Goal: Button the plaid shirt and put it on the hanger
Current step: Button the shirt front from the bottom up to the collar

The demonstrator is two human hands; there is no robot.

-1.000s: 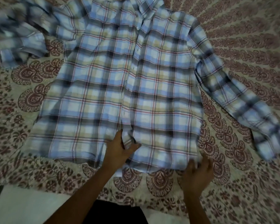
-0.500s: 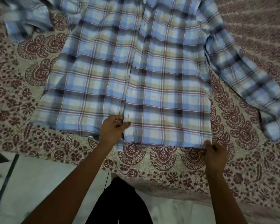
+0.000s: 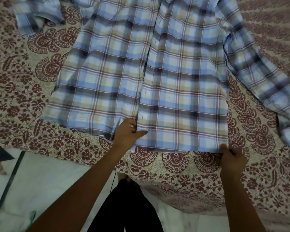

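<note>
The blue, beige and red plaid shirt (image 3: 174, 77) lies front up on the patterned bedspread, its front edges meeting down the middle, with small dark buttonholes showing along the right panel's edge. My left hand (image 3: 127, 133) pinches the placket edge near the hem, thumb on top of the right panel. At the shirt's bottom right corner my right hand (image 3: 231, 158) grips the hem. The collar is cut off at the top of the view. No hanger is visible.
The maroon-printed bedspread (image 3: 32, 91) covers the bed, whose near edge runs along the bottom. Both sleeves sprawl outward, one at top left (image 3: 38, 15) and one at right (image 3: 264, 77). Pale floor (image 3: 45, 181) and my dark trouser leg (image 3: 129, 208) lie below.
My left hand has closed on the placket edge near the hem. My right hand has slid right to the hem's corner and gripped it. The lower front now lies flatter; the view tilted down.
</note>
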